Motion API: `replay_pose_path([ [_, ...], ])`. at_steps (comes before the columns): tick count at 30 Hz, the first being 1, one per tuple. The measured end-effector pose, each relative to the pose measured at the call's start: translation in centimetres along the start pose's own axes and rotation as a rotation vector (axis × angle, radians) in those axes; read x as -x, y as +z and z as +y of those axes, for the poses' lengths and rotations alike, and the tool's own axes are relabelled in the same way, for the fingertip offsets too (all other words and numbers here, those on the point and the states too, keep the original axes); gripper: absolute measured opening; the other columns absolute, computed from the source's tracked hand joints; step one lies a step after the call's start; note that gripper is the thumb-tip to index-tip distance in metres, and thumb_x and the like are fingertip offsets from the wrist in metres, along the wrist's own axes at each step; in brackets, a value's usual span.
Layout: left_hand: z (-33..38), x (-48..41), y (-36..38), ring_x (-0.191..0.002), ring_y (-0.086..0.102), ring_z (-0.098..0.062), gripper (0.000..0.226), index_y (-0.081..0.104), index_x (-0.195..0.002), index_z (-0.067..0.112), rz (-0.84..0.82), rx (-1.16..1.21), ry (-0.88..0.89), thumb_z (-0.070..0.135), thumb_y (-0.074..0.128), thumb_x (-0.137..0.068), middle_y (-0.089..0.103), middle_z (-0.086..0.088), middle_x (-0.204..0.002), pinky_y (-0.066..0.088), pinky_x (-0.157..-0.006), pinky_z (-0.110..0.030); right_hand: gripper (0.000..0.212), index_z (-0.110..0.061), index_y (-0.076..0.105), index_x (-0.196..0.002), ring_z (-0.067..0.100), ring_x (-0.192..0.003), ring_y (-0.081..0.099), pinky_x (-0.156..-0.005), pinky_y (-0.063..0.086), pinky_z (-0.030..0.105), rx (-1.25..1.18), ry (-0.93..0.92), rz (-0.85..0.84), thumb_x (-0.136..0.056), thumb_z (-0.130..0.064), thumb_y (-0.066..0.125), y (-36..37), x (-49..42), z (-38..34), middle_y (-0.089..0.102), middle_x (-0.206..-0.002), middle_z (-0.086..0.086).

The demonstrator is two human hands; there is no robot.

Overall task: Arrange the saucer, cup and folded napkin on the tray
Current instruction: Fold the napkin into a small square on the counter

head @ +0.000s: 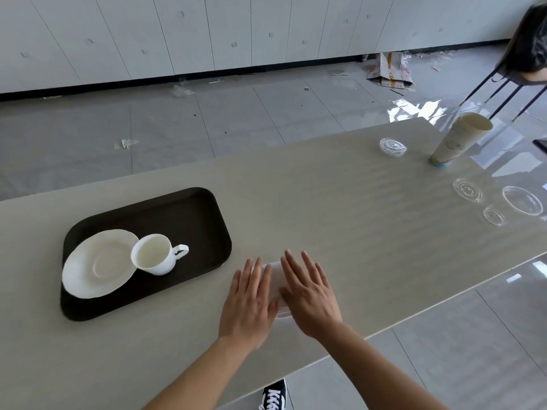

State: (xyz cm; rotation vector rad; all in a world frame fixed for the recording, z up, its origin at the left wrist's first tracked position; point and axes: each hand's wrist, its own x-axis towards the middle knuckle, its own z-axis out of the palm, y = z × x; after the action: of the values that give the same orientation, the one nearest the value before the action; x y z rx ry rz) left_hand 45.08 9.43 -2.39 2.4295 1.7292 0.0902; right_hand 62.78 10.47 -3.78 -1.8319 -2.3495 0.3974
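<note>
A dark brown tray (189, 208) lies on the beige table at the left. On it rests a white saucer (97, 264), tilted against the tray's left rim. A white cup (154, 255) stands upright beside the saucer, its handle pointing right. To the right of the tray a white napkin (276, 276) lies flat on the table. My left hand (251, 300) and my right hand (310, 294) both press flat on the napkin with fingers spread, hiding most of it.
A stack of paper cups (455, 140) stands at the far right of the table (340, 187), with several clear plastic lids (392, 146) around it. The table's near edge runs diagonally at the right. A person sits on a chair (503, 90) beyond the far right corner.
</note>
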Motion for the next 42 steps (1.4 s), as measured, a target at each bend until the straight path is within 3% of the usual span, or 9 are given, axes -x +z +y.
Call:
replay_pose_path([
  [9,-0.2,-0.2,1.5,-0.148,0.022,-0.034,0.071,0.029,-0.151,0.007,-0.083,-0.054,-0.017,0.052,0.022,-0.097,0.025,-0.014,-0.161,0.007,-0.115,-0.048,0.069,-0.034,-0.009,-0.156,0.016,-0.15,-0.024,-0.12,-0.013,0.045,0.085,0.059,-0.088,-0.097,-0.065,0.008,1.6,-0.1,1.0,-0.013,-0.163,-0.022],
  [17,-0.2,-0.4,1.3,-0.148,0.016,-0.045,0.074,0.023,-0.153,0.013,-0.154,-0.051,-0.067,0.056,0.016,-0.094,0.018,-0.011,-0.163,0.018,-0.118,-0.057,0.069,-0.036,-0.009,-0.156,0.017,-0.15,-0.022,-0.122,-0.012,0.045,0.052,0.076,-0.137,-0.096,-0.066,0.01,1.2,-0.2,0.4,-0.013,-0.163,-0.022],
  [20,0.0,-0.5,0.5,-0.149,0.011,-0.045,0.071,0.025,-0.154,0.011,-0.156,0.109,-0.118,0.051,0.037,-0.097,0.015,-0.013,-0.164,0.017,-0.119,-0.054,0.071,-0.033,-0.007,-0.156,0.015,-0.15,-0.023,-0.123,-0.009,0.044,0.009,0.097,-0.11,-0.097,-0.066,0.013,0.7,0.0,0.2,-0.015,-0.163,-0.02],
  [22,0.2,0.1,-0.2,-0.142,0.03,-0.047,0.067,0.04,-0.145,0.002,-0.048,0.295,-0.198,0.033,0.063,-0.09,0.033,-0.023,-0.156,0.032,-0.114,-0.053,0.073,-0.031,-0.004,-0.157,0.013,-0.151,-0.018,-0.123,-0.01,0.04,-0.039,0.146,-0.075,-0.096,-0.067,0.014,0.7,0.6,-0.1,-0.014,-0.164,-0.017],
  [25,0.4,1.1,-0.7,-0.114,0.055,-0.045,0.061,0.053,-0.133,-0.002,0.089,0.42,-0.361,0.02,0.076,-0.081,0.056,-0.026,-0.128,0.048,-0.093,-0.051,0.076,-0.025,0.005,-0.158,0.017,-0.153,-0.002,-0.123,-0.005,0.035,-0.095,0.239,-0.031,-0.096,-0.066,0.019,0.5,1.3,-0.7,0.003,-0.168,-0.005],
  [29,0.1,1.3,-1.8,-0.119,0.053,-0.034,0.052,0.05,-0.137,0.005,0.01,0.603,-0.594,0.028,0.062,-0.091,0.059,-0.016,-0.127,0.042,-0.102,-0.041,0.072,-0.021,0.025,-0.154,0.023,-0.144,0.025,-0.119,0.019,0.037,-0.102,0.307,0.018,-0.096,-0.065,0.029,-0.1,1.7,-1.2,0.029,-0.16,-0.001],
  [32,0.1,1.2,-2.4,-0.101,0.062,-0.031,0.028,0.064,-0.11,0.01,-0.021,0.637,-0.619,0.03,0.059,-0.091,0.07,-0.01,-0.103,0.049,-0.088,-0.04,0.057,-0.023,0.045,-0.14,0.024,-0.122,0.043,-0.103,0.035,0.037,-0.064,0.341,0.065,-0.097,-0.06,0.036,-0.5,1.9,-1.3,0.051,-0.134,-0.001],
  [35,0.2,1.0,-2.6,-0.088,0.064,-0.028,0.02,0.067,-0.091,0.013,-0.035,0.689,-0.681,0.032,0.062,-0.088,0.072,-0.002,-0.089,0.047,-0.073,-0.035,0.041,-0.024,0.058,-0.117,0.025,-0.108,0.053,-0.091,0.039,0.037,-0.074,0.406,0.071,-0.097,-0.056,0.043,-0.9,1.8,-1.3,0.061,-0.11,-0.002],
  [42,0.7,0.3,-2.8,-0.056,0.054,-0.019,0.024,0.059,-0.062,0.013,-0.094,0.795,-0.82,0.028,0.068,-0.078,0.061,0.002,-0.058,0.032,-0.048,-0.027,0.032,-0.025,0.063,-0.102,0.021,-0.099,0.062,-0.083,0.044,0.034,-0.179,0.499,-0.02,-0.088,-0.053,0.056,-1.5,1.4,-1.8,0.067,-0.101,-0.005],
])
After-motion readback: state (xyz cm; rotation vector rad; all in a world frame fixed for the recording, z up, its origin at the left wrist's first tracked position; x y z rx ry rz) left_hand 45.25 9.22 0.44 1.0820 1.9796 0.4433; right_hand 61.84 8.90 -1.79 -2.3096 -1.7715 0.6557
